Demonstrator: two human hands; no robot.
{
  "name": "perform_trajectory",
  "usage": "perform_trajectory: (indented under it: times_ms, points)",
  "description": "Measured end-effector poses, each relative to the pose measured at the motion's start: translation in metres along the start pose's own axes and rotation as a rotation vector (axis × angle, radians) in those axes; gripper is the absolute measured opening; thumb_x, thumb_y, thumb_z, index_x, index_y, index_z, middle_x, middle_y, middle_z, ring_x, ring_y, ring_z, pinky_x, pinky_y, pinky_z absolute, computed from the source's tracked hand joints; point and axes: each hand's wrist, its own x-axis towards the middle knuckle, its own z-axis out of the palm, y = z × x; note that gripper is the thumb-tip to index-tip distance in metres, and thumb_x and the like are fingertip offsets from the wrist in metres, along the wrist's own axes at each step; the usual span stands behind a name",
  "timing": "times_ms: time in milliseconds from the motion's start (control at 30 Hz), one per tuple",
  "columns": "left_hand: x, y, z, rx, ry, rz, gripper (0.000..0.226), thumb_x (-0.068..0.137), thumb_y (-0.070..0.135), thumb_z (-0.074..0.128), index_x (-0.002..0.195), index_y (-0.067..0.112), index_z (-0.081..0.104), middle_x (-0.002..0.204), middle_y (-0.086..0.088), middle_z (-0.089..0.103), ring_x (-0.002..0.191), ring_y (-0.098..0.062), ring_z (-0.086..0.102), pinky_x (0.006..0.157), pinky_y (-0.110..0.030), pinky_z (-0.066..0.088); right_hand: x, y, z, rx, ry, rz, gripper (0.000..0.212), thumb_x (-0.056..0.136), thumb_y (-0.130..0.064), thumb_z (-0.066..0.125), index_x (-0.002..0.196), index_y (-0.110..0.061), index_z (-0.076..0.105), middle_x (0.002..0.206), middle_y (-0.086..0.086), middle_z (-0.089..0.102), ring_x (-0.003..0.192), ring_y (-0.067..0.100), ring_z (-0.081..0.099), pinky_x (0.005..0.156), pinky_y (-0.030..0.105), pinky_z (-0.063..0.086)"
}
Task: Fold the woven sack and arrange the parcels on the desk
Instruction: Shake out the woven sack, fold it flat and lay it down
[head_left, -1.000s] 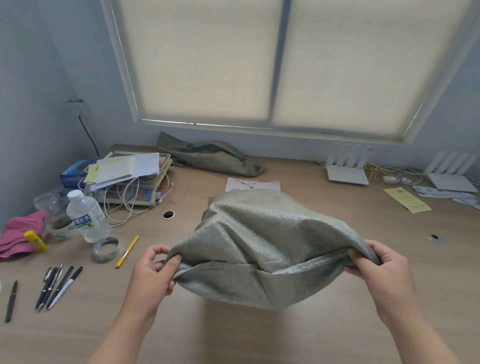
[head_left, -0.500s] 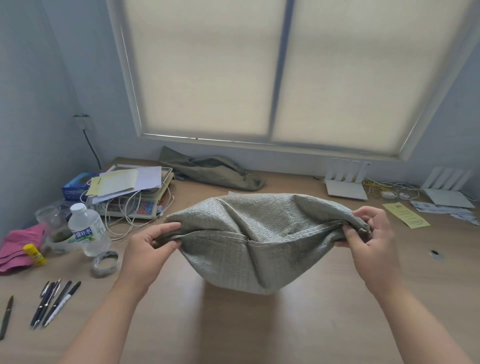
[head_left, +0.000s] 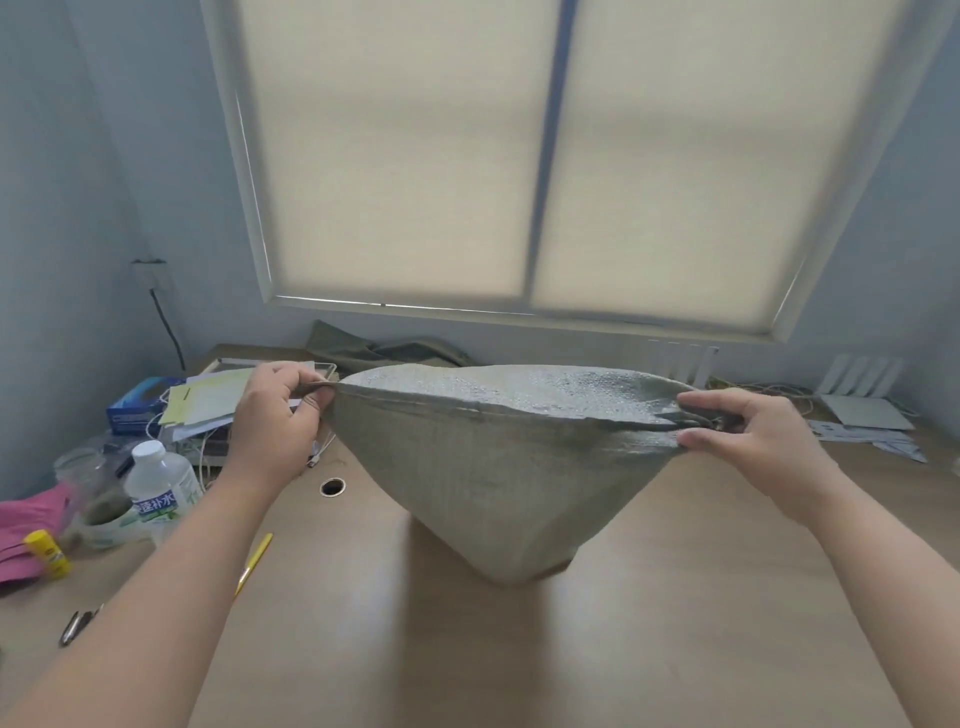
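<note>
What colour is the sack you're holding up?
Grey-green woven sack, seen clearly in the head view.

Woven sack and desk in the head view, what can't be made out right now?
Inside the woven sack: head view, its own fabric hides any contents.
The desk behind it: head view, the hanging sack covers it.
The pens: head view, left forearm covers most.
Far-right papers: head view, blurred, print unreadable.

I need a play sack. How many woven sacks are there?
2: one grey-green woven sack held up in front, one crumpled olive sack lying behind it. More may be hidden.
</note>
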Motion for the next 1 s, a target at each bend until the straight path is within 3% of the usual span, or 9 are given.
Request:
perform_trajectory:
  times_ms: [67,133,233,333,400,567,667,833,1000]
  points:
    - [0.002,-0.007,0.0,-0.042,-0.074,-0.063,0.016,0.093,0.005,0.065,0.088,0.02,0.069,0.104,-0.006,0.066,0.1,-0.027,0.06,0.089,-0.042,0.049,-0.002,0.002,0.0,-0.132,-0.075,0.017,0.029,0.078,-0.005,0.084,0.099,-0.024,0.078,0.092,0.005,0.073,0.062,0.008,0.064,0.061,0.009,0.046]
    - [0.008,-0.005,-0.006,-0.083,-0.099,-0.09,0.02,0.093,0.003,0.063,0.086,0.02,0.071,0.09,0.001,0.07,0.089,-0.021,0.063,0.086,-0.042,0.051,-0.001,-0.003,0.0,-0.189,-0.082,0.008,0.026,0.081,-0.002,0.08,0.085,-0.027,0.075,0.087,0.011,0.072,0.056,0.013,0.069,0.06,0.016,0.053]
    - [0.025,0.006,-0.017,-0.102,-0.081,-0.047,0.021,0.092,-0.003,0.06,0.088,0.014,0.073,0.069,0.019,0.07,0.069,0.006,0.061,0.07,-0.029,0.05,0.011,-0.019,-0.004,-0.269,0.039,-0.078,0.028,0.084,-0.003,0.077,0.075,-0.028,0.069,0.077,0.009,0.066,0.055,0.015,0.067,0.055,0.014,0.05]
    - [0.043,0.014,-0.024,-0.184,-0.025,-0.022,0.021,0.091,-0.003,0.061,0.087,0.014,0.073,0.063,0.031,0.067,0.058,0.013,0.058,0.059,-0.017,0.046,0.024,-0.041,-0.01,-0.243,0.213,-0.144,0.01,0.089,-0.006,0.071,0.083,-0.014,0.074,0.078,0.013,0.067,0.067,0.018,0.062,0.056,0.009,0.043]
    - [0.049,0.014,-0.023,-0.298,0.035,-0.029,0.018,0.09,0.004,0.07,0.081,0.02,0.071,0.064,0.023,0.069,0.062,0.009,0.06,0.066,-0.013,0.048,0.028,-0.05,-0.01,-0.231,0.301,-0.148,0.007,0.091,-0.01,0.068,0.087,-0.01,0.075,0.081,0.011,0.068,0.074,0.021,0.058,0.066,0.026,0.04]
    - [0.038,-0.003,-0.008,-0.463,-0.017,-0.159,0.009,0.092,0.019,0.07,0.085,0.017,0.066,0.077,-0.001,0.063,0.074,-0.015,0.055,0.078,-0.039,0.047,0.041,-0.022,0.006,-0.114,0.241,0.012,0.012,0.092,-0.015,0.062,0.082,-0.017,0.068,0.078,0.013,0.067,0.079,0.036,0.061,0.072,0.042,0.046]
    - [0.048,0.004,-0.006,-0.505,0.0,-0.197,0.014,0.096,0.017,0.066,0.084,0.023,0.062,0.079,-0.001,0.059,0.083,-0.022,0.051,0.083,-0.044,0.045,0.063,-0.023,0.0,-0.02,0.205,0.035,0.02,0.09,-0.033,0.061,0.08,-0.016,0.065,0.071,0.012,0.063,0.07,0.034,0.056,0.069,0.04,0.047]
    - [0.09,0.052,-0.021,-0.552,0.151,-0.113,0.022,0.098,0.015,0.063,0.08,0.027,0.059,0.068,0.014,0.057,0.064,-0.005,0.051,0.062,-0.025,0.046,0.11,-0.058,-0.033,0.061,0.327,-0.107,0.019,0.098,-0.024,0.06,0.091,-0.007,0.067,0.072,0.006,0.055,0.074,0.025,0.046,0.066,0.035,0.034]
    - [0.076,0.042,-0.004,-0.574,0.16,-0.191,0.017,0.097,0.022,0.065,0.081,0.026,0.061,0.075,0.007,0.059,0.07,-0.01,0.052,0.069,-0.032,0.044,0.117,-0.039,-0.019,0.065,0.291,-0.081,0.018,0.1,-0.027,0.057,0.093,-0.012,0.064,0.068,0.0,0.053,0.069,0.024,0.046,0.065,0.037,0.036]
